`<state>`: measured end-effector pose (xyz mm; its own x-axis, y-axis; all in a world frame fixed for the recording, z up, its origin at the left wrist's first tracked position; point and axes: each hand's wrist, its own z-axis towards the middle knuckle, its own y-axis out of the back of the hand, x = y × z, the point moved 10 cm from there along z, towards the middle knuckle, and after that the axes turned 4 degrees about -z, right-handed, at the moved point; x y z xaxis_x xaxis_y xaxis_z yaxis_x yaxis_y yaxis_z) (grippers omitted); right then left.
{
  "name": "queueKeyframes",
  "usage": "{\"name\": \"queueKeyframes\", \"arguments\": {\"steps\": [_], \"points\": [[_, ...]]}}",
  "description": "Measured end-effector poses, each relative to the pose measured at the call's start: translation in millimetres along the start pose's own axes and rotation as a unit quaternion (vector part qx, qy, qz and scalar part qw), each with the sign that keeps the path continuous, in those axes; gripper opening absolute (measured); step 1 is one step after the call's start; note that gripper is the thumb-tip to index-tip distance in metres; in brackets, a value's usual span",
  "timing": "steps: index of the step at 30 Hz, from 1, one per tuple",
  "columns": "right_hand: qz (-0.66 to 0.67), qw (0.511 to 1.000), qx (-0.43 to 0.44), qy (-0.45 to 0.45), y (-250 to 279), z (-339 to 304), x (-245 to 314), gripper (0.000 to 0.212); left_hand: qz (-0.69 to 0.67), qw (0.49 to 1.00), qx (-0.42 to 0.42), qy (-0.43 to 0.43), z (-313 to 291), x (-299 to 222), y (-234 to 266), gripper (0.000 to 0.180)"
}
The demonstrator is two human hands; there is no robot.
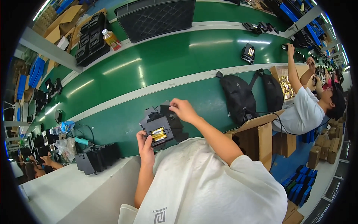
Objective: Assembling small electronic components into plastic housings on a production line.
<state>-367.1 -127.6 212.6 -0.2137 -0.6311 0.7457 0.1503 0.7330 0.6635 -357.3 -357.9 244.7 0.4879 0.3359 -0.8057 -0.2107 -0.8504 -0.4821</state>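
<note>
A black plastic housing (163, 124) with an open battery compartment faces up in front of me. Gold and black batteries (158, 134) lie side by side in that compartment. My left hand (146, 150) is closed round the housing's lower left edge, thumb on top. Beyond its upper right corner, my right hand (183, 110) pinches a thin black flat piece (165, 109). More dark flat pieces (180, 130) lie on the green bench just right of the housing, partly overlapping one another.
Black housings (97, 158) stand in a row at left, near a teal electric screwdriver (84, 141). Backpacks (237, 96) and an open carton (254, 143) are at right. On the green belt sits another battery housing (248, 53). A co-worker (304, 108) works at far right.
</note>
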Motion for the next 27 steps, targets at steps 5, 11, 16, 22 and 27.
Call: {"name": "queueKeyframes", "arguments": {"steps": [5,11,16,22,27], "points": [[0.265,0.962,-0.025,-0.061,85,-52,60,0.014,0.074,0.995,0.019,-0.059,15,-14,-29,0.025],[0.257,0.963,-0.005,-0.076,83,-68,86,0.013,0.043,0.993,0.111,-0.01,21,-3,-73,0.031],[0.272,0.951,-0.054,-0.135,89,-72,68,0.009,0.077,0.981,0.177,-0.03,24,-9,-98,0.037],[0.151,0.987,-0.037,0.026,96,-66,88,0.03,0.073,0.986,0.149,-0.018,30,-2,-97,0.041],[0.165,0.966,-0.197,0.018,119,-63,61,0.058,0.048,0.983,0.176,0.014,42,7,-110,0.041]]}}
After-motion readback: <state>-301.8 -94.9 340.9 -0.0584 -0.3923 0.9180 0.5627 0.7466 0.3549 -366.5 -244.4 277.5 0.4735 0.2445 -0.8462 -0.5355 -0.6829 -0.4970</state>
